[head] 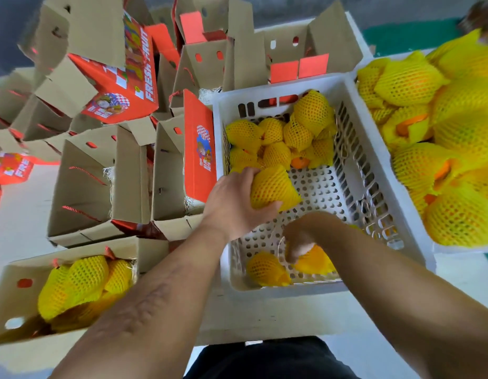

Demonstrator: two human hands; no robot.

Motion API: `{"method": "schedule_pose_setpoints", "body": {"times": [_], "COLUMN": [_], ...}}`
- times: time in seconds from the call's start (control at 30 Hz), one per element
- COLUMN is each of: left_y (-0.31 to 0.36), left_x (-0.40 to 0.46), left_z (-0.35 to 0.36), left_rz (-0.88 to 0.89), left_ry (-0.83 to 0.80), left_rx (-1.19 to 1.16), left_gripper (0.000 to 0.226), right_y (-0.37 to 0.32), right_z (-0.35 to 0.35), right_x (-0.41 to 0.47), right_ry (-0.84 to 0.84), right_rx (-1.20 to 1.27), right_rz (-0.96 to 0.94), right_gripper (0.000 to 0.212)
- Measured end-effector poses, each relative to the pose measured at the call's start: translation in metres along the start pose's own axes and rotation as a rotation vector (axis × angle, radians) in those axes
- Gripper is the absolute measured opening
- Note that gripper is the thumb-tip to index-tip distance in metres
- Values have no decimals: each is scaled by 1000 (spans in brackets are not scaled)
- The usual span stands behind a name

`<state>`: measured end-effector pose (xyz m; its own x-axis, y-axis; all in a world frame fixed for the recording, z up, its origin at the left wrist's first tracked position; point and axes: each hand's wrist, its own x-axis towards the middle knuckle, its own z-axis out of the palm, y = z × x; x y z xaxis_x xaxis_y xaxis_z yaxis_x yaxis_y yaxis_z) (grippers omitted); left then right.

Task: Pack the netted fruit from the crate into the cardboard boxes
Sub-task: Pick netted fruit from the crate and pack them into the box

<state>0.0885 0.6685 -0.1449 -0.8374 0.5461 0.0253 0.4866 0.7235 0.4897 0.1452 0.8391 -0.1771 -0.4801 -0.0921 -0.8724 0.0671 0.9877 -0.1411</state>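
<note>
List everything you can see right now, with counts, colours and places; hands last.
white crate: one, centre, perforated, partly emptied.
netted fruit in crate: about a dozen, yellow netting; most at the far end, two near the front.
second crate: one, right, heaped with yellow netted fruit.
filled cardboard box: one, brown, lower left, holds netted fruit.
open cardboard boxes: many, brown with red print, left and behind the crate; exact count unclear.
left hand: grips one netted fruit over the crate.
right hand: reaches onto a front fruit.
</note>
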Motion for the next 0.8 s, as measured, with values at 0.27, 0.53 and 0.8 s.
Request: {"method": "schedule_pose_setpoints", "body": {"times": [0.27, 0.53, 0.8], "left_y": [13, -86, -242], "left_x": [-56, -143, -221], "left_z": [-42, -134, -199], "left_rz": [-54, -186, -484], "left_ry": [141, 12, -65], "left_rx": [-946, -1391, -1635], "left_gripper": [57, 69, 32], "right_y": [-45, -218, -380], "right_z": [16, 22, 31], "right_x": [-82, -104, -69], "right_ry": [980, 948, 554], "right_rx": [1426, 1889, 2066], "right_rz": [-377, -620, -690], "right_gripper": [14, 20, 37]}}
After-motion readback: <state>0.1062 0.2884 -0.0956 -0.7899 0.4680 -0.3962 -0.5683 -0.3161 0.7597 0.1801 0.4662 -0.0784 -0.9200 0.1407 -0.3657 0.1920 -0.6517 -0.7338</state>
